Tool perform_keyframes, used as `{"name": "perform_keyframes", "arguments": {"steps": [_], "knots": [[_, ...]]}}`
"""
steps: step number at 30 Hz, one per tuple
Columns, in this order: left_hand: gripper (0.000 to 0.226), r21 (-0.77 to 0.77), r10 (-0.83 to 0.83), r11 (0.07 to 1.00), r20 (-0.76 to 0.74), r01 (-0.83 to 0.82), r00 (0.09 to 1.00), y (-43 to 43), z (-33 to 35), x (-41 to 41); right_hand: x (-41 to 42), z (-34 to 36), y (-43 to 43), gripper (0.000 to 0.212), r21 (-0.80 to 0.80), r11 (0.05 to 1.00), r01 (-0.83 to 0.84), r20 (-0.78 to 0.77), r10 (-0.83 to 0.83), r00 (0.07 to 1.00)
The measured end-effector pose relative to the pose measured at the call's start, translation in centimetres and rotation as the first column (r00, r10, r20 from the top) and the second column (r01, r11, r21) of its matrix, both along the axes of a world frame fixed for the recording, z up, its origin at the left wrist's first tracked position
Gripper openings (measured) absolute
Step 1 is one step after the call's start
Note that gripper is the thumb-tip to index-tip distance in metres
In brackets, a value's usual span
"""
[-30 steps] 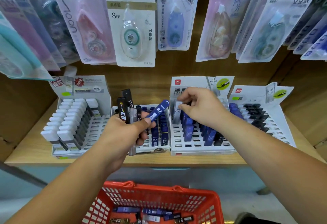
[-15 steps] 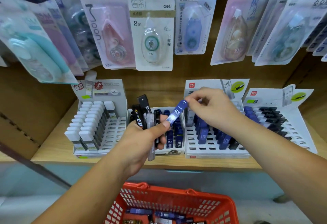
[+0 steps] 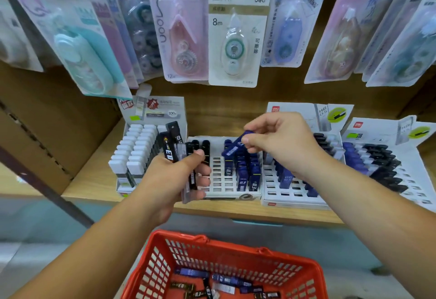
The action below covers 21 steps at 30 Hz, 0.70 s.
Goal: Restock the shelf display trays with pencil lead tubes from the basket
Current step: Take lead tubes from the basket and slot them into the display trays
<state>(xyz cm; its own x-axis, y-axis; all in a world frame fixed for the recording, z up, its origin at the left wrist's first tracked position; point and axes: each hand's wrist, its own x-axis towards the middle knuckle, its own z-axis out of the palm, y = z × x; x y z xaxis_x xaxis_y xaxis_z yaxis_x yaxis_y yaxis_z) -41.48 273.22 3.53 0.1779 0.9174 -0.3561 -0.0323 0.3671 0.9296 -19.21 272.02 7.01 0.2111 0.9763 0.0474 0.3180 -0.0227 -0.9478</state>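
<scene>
My left hand grips a bundle of lead tubes, black and clear, in front of the left half of the middle white tray. My right hand pinches one blue lead tube by its upper end, tilted, just above the blue tubes standing in that tray's right half. The red basket sits below the shelf with several blue and black tubes lying in it.
A tray of white-capped tubes stands at the left. Two more white trays with blue and black tubes stand at the right. Carded correction tapes hang above. A wooden shelf edge runs across.
My right hand left the right-hand tray, took the blue tube from my left hand's thumb grip and now holds it alone over the middle tray. The view shifted left.
</scene>
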Motion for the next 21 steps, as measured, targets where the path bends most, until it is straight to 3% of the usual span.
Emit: {"name": "perform_keyframes", "arguments": {"steps": [6, 12, 17, 21], "knots": [[0.024, 0.001, -0.128, 0.992, -0.053, 0.129, 0.99, -0.6, -0.4, -1.5, -0.7, -1.0, 0.5, 0.025, -0.045, 0.992, -0.114, 0.3, 0.122, 0.946], [0.014, 0.043, -0.209, 0.976, -0.091, 0.213, 0.974, -1.3, -1.2, -2.0, -0.8, -2.8, 0.3, 0.016, -0.037, 0.993, -0.109, 0.416, 0.114, 0.902], [0.021, 0.035, -0.251, 0.966, -0.128, 0.257, 0.959, -1.6, -1.9, -2.1, -1.4, -3.8, 0.5, 0.021, -0.014, 0.997, -0.076, 0.437, 0.075, 0.896], [0.025, 0.035, -0.281, 0.956, -0.169, 0.291, 0.945, -1.6, -2.4, -2.6, -1.7, -3.7, 0.5, 0.015, -0.021, 0.978, -0.208, 0.547, 0.186, 0.816]]}}
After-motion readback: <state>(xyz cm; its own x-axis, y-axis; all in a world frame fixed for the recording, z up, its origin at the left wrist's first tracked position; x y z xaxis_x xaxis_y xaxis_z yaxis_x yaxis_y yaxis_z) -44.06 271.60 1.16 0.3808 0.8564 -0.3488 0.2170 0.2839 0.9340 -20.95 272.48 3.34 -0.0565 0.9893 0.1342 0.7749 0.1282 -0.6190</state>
